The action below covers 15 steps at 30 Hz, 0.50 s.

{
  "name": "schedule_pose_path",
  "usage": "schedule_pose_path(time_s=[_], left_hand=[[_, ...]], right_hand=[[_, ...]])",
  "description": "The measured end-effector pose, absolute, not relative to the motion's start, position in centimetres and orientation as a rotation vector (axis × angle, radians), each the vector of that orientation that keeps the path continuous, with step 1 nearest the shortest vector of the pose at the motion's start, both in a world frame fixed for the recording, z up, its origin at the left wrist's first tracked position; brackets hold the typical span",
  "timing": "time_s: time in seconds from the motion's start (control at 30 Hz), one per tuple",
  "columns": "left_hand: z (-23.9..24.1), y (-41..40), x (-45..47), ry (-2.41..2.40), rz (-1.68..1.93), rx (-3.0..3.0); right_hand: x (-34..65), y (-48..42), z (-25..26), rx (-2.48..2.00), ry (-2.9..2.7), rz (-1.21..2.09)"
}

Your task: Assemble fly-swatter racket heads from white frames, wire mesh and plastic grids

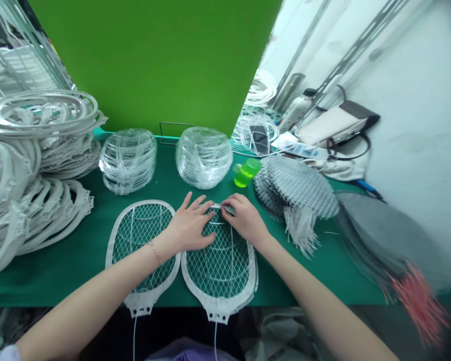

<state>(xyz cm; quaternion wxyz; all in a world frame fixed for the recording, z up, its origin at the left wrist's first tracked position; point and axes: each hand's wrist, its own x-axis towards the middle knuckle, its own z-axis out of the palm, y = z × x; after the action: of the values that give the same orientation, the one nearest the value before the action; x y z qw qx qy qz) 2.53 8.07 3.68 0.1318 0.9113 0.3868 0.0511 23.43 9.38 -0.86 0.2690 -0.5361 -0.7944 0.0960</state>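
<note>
Two white racket-shaped frames with diamond metal mesh lie side by side at the table's front edge, a thin white wire trailing down from each. Over the upper left of the right mesh frame, my left hand rests palm down with its fingers spread. At that frame's top rim, the thumb and fingertips of my right hand are pinched together; what they grip, if anything, is too small to make out. Below my left wrist, the left mesh frame is partly covered by my forearm.
Stacks of white plastic rings fill the left side. Behind my hands stand two bundles of clear rings and a small green bottle. To the right lie silver mesh sheets and dark mesh sheets with red wires. A green panel rises behind.
</note>
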Motion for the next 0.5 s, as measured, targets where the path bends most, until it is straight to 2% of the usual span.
schedule_pose_path(time_s=[0.5], left_hand=[[3.84, 8.07, 2.36, 1.062, 0.156, 2.632]], right_hand=[[23.87, 8.88, -1.10, -1.443, -2.081, 0.273]])
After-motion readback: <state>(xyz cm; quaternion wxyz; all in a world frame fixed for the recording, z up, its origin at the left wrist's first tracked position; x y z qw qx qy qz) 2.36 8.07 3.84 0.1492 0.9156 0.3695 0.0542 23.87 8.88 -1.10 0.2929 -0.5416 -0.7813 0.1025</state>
